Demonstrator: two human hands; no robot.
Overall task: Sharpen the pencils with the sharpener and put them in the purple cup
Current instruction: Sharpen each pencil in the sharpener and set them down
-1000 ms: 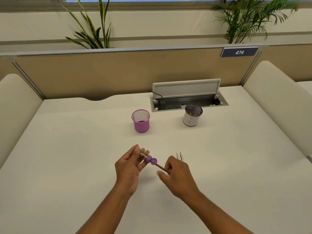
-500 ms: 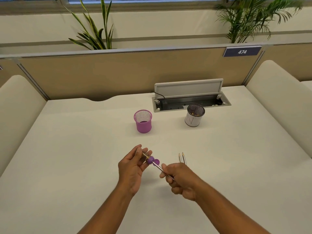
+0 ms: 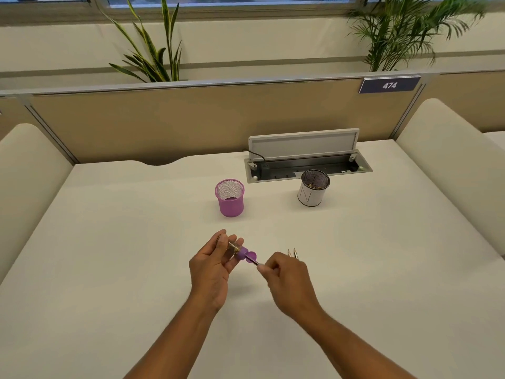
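My left hand (image 3: 216, 265) pinches a small sharpener (image 3: 237, 249) with a gold body and purple cap, held just above the white table. A pencil (image 3: 253, 261) is stuck into it, and my right hand (image 3: 288, 280) grips the pencil's shaft close behind the sharpener. Two more pencils (image 3: 292, 253) lie side by side on the table just beyond my right hand, mostly hidden by it. The purple mesh cup (image 3: 229, 198) stands upright farther back, left of centre.
A white cup (image 3: 313, 191) with a dark mesh rim stands to the right of the purple one. Behind both is an open cable hatch (image 3: 306, 162) with its lid raised. Padded white partitions flank the table (image 3: 109, 242) on both sides.
My right hand has turned over on the pencil, from wrist rolled under to knuckles up, and shifted slightly. The left hand keeps the sharpener in place.
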